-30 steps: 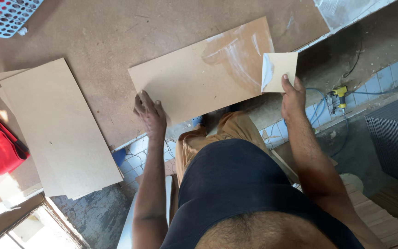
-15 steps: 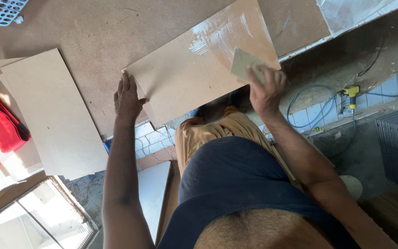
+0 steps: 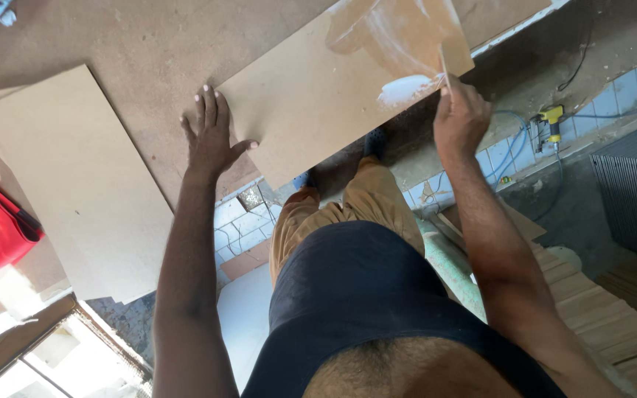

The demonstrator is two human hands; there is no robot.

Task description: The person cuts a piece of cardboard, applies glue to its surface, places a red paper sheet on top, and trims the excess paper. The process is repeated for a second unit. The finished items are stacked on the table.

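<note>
Pressure matters: your left hand [image 3: 211, 140] lies flat, fingers spread, steadying the board [image 3: 318, 96]; your right hand [image 3: 460, 118], upper right, grips what looks like a thin spreader [image 3: 444, 70] — keep it low through the white paste [image 3: 405, 90].

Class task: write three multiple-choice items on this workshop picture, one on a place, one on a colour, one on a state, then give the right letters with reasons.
1. Where does the left hand rest?
A. On the brown workbench beside the tan rectangular board
B. On the red bag
C. On the tiled floor

2. What colour is the paste smear on the board?
A. Black
B. White
C. Green

3. What is the right hand doing?
A. Hanging free
B. Lying flat, palm down
C. Gripping a thin flat spreader against the board

Answers: 1 A, the fingers lie spread on the bench at the board's edge. 2 B, the smear is plainly white. 3 C, the hand is closed round the spreader at the smear.
</note>
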